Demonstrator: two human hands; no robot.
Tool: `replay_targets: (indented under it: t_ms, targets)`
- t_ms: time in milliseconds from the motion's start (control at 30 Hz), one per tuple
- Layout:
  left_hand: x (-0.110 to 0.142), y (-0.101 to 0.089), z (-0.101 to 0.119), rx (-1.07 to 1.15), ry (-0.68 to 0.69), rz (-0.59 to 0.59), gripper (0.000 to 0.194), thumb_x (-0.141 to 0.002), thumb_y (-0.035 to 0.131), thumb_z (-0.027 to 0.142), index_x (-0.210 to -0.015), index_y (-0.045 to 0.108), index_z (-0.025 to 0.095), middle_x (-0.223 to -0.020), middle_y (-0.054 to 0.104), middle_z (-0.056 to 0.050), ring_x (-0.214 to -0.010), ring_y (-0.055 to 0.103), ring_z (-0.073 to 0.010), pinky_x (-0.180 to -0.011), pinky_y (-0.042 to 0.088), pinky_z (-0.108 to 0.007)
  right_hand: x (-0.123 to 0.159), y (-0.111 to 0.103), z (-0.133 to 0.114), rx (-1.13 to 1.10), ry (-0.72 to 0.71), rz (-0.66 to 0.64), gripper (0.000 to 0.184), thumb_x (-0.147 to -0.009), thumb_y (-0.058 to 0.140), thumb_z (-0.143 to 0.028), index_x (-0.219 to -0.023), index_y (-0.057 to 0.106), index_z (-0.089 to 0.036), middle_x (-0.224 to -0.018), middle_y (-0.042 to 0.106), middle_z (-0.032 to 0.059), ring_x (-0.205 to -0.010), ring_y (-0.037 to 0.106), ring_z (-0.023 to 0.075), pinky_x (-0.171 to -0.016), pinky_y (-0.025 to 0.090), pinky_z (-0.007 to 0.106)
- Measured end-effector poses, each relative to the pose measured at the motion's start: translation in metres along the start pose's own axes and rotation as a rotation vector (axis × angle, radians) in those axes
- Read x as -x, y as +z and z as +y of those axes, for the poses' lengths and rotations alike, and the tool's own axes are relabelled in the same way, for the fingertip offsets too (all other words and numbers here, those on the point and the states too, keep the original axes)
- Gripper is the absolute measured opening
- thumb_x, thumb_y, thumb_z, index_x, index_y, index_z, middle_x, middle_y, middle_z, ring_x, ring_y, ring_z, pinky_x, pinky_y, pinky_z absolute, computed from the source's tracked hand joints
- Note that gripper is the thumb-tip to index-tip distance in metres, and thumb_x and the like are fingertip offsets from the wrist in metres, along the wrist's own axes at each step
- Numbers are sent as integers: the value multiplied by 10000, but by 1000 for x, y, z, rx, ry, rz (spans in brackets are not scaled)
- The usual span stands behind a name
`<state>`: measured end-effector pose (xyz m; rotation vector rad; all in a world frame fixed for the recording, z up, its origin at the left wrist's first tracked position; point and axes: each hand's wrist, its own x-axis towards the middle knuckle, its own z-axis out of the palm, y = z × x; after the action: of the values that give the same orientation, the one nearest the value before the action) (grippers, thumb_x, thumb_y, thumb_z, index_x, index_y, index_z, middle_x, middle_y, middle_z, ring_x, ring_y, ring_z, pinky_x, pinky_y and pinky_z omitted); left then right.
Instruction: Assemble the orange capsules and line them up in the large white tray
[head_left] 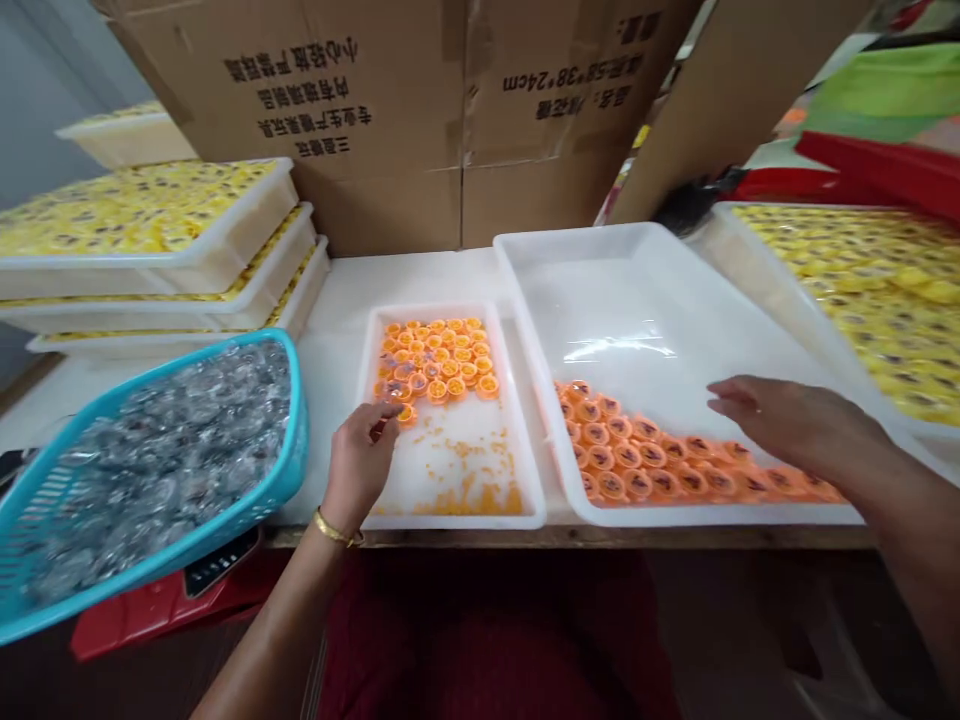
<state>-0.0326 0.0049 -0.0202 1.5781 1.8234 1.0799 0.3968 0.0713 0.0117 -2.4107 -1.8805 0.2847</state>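
My left hand (361, 450), a gold bracelet at its wrist, is closed in a pinch at a small orange cup (406, 415) along the near edge of a group of such cups. These orange cups (451, 367) hold yellow bits and sit in the far half of a small white tray (534, 497). Over a larger white tray (664, 514) hovers my right hand (780, 415), its fingers stretched leftward, with nothing visible in them. Below it, filled orange cups with dark marks (651, 455) lie packed along that tray's near side.
To the left, a blue basket (298, 420) holds many clear plastic pieces. Behind it rise stacked white trays (259, 215) of yellow cups. Another yellow-filled tray (862, 290) lies far right. A cardboard box (405, 190) stands at the back. Loose yellow bits (480, 495) litter the small tray.
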Motion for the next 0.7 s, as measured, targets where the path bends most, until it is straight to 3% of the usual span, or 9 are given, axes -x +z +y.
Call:
replay_targets:
  t_ms: [67,167,300,433,567,700]
  targets:
    - [-5,-7,-4,-278,132,32,229,-825,489,202,-927,691,167,-894,663,-74,-710,597,-165,-694,499,-329,20,-4,-51,-184,-229,40,162,-805,565,-336,-903,681,-280,-946,711,77,-830,653,258,-756,477,407]
    - [-11,-6,-8,-619,253,-41,229,-819,494,157,-922,699,160,-888,636,-103,-812,574,-224,-753,477,-368,48,7,-134,-387,-571,-182,220,-864,508,-349,-997,660,-261,-1033,693,25,-925,647,196,-808,497,336]
    - [-21,4,-8,-863,349,-165,242,-792,549,160,-991,687,170,-950,598,-126,-950,520,-277,-821,447,-397,47,46,-209,-131,-776,-140,237,-862,547,-223,-1088,616,-199,-1110,639,78,-1013,599,210,-856,459,334]
    - [-28,7,-8,-933,343,-204,206,-781,589,206,-959,686,174,-1001,584,-137,-996,502,-298,-807,435,-410,30,67,-241,123,-726,-100,248,-800,646,-216,-1035,614,-142,-1074,598,130,-1039,552,268,-835,449,362]
    - [-30,9,-12,-918,375,-211,152,-807,543,170,-829,694,169,-974,597,-152,-1000,509,-308,-771,428,-416,36,73,-253,49,-739,-53,283,-794,664,-287,-1035,605,-152,-1082,581,125,-1043,541,271,-841,440,362]
    - [-27,15,-17,-841,421,-198,212,-826,491,128,-773,694,160,-887,605,-152,-952,524,-299,-741,422,-409,60,82,-263,-31,-762,-125,197,-815,634,-321,-971,621,-201,-1018,620,82,-923,604,233,-723,449,313]
